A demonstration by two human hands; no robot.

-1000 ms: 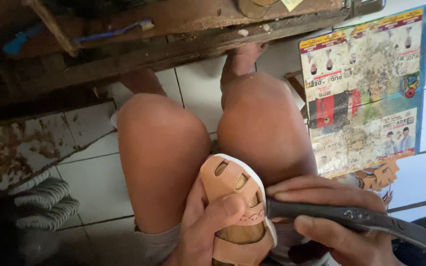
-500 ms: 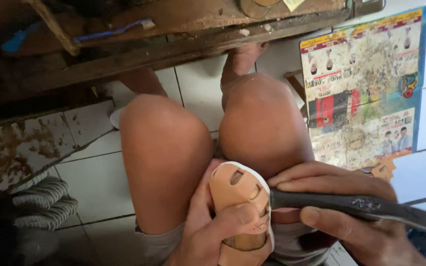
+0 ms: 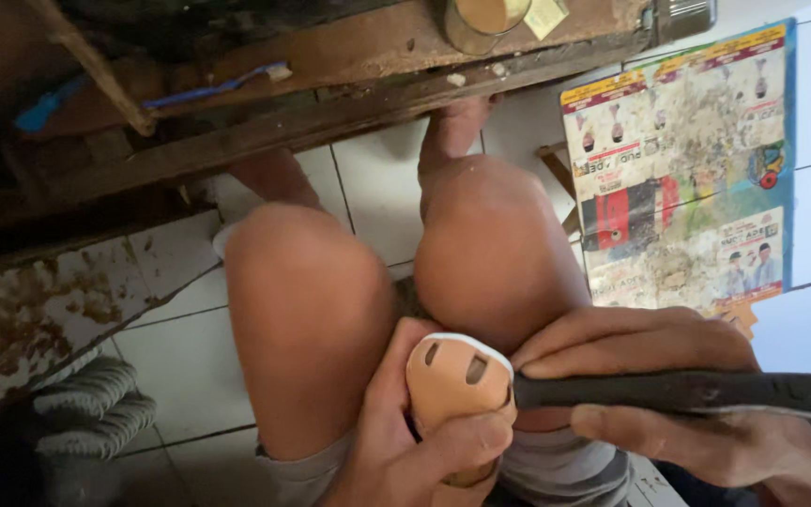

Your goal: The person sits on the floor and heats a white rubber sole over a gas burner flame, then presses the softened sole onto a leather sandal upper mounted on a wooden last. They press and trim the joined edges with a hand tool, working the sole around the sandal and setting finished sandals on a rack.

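My left hand (image 3: 415,441) grips a tan shoe sole (image 3: 452,380) with a white rim and two small slots, held upright between my bare knees (image 3: 396,300). My right hand (image 3: 668,394) is closed around a long dark tool (image 3: 678,390) that lies level, its tip pressed against the sole's right edge. The lower part of the sole is hidden behind my left fingers.
A rough wooden bench edge (image 3: 330,84) crosses the top, with a blue strip (image 3: 227,86) and a glass (image 3: 481,19) on it. A worn printed paper (image 3: 687,169) lies on the white tiled floor at right. Grey ribbed footwear (image 3: 86,413) sits at lower left.
The sole has turned more upright and shifted slightly right in my left hand. My right hand and the dark tool have risen and levelled against the sole's edge.
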